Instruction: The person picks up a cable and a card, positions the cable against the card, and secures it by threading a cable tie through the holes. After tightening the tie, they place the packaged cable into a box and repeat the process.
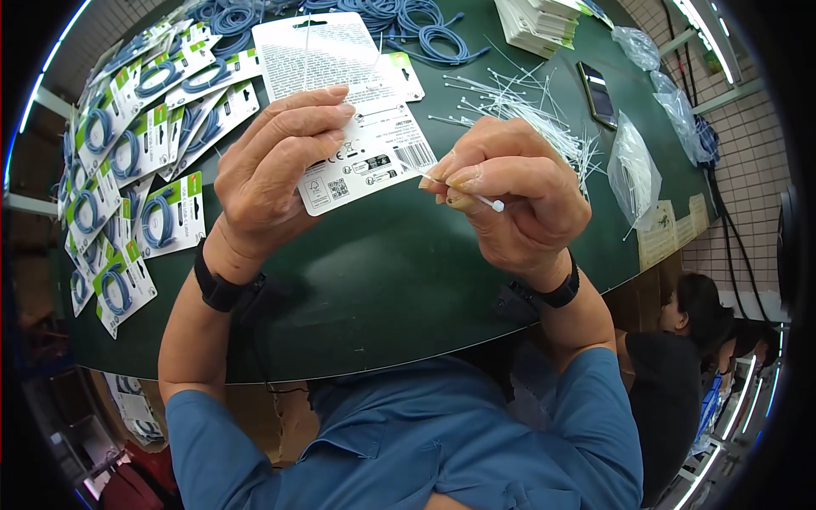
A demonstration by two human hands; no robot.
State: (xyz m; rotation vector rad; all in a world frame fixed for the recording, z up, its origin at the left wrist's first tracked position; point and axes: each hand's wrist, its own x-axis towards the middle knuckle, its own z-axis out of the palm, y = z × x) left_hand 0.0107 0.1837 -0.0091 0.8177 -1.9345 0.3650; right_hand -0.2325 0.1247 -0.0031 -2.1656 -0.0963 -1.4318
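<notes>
Over the near part of the green table [357,297], the left hand [276,157] is holding up a white card [387,140], maybe to keep it steady and easy to see. Its fingers are bending halfway over the card's left side, gripping it; the thumb is hiding. Just to the right, the right hand [527,191] is pinching a thin white tie [488,202] tightly between its fingertips, probably because the tie is so skinny. Whether the tie is touching the card, one cannot tell.

To the left, cards with blue cables [159,219] are lying in a pile, perhaps to keep them together. Farther right, loose white ties [510,106] are lying within reach. Beyond them, a phone [597,95] is resting, and at the far side blue cables [435,41] are sitting in coils.
</notes>
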